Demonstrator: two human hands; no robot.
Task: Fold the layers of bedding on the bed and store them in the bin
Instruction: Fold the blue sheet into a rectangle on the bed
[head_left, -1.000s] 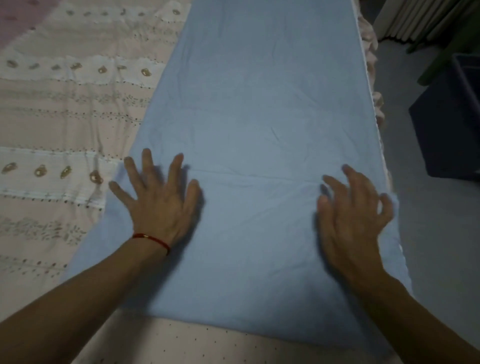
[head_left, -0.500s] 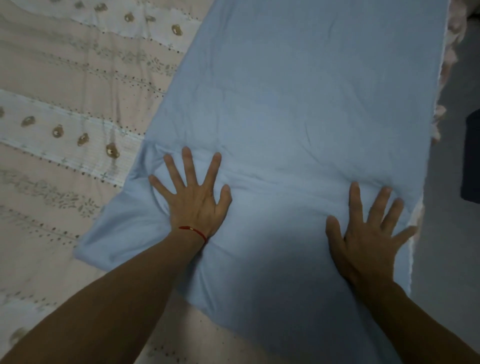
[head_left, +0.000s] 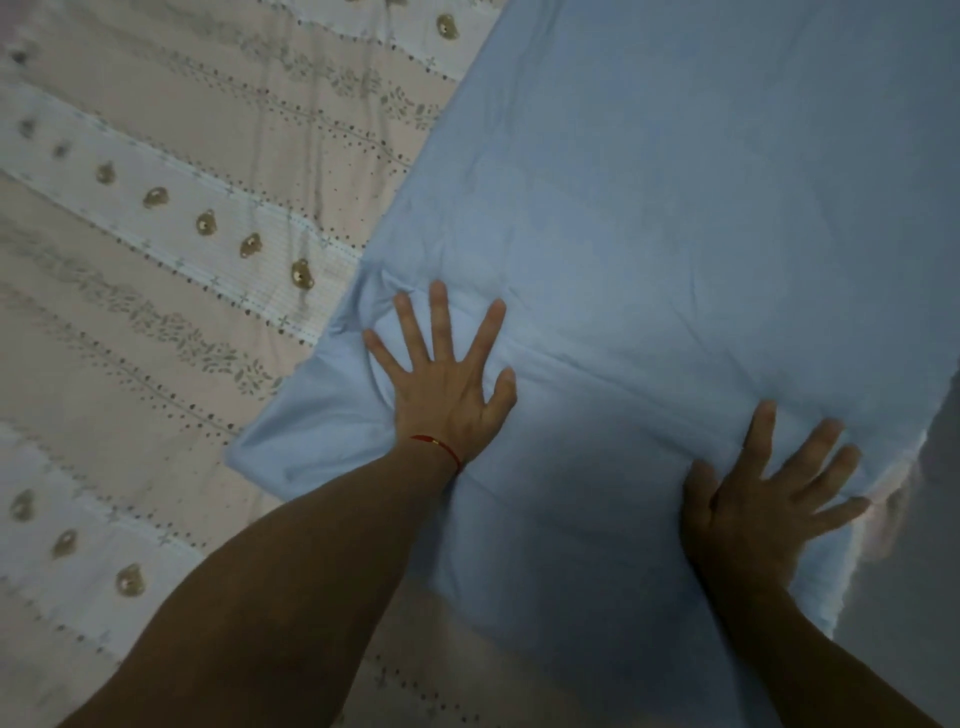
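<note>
Both hands, left hand (head_left: 441, 395) and right hand (head_left: 753, 514), press splayed fingers (head_left: 441, 317) flat on smooth blue sheet (head_left: 675, 208).

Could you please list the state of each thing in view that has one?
Blue sheet: folded into a long strip, lying flat, bunched by the left fingers.
Patterned cover: spread underneath.
Left hand: open, pressing the sheet.
Right hand: open, pressing the sheet.

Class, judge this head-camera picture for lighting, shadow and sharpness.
Head view: dim, bluish light; no glare; soft shadow on the blue sheet below the left hand; right hand slightly motion-blurred; patterned bedspread smeared towards the left edge.
</note>
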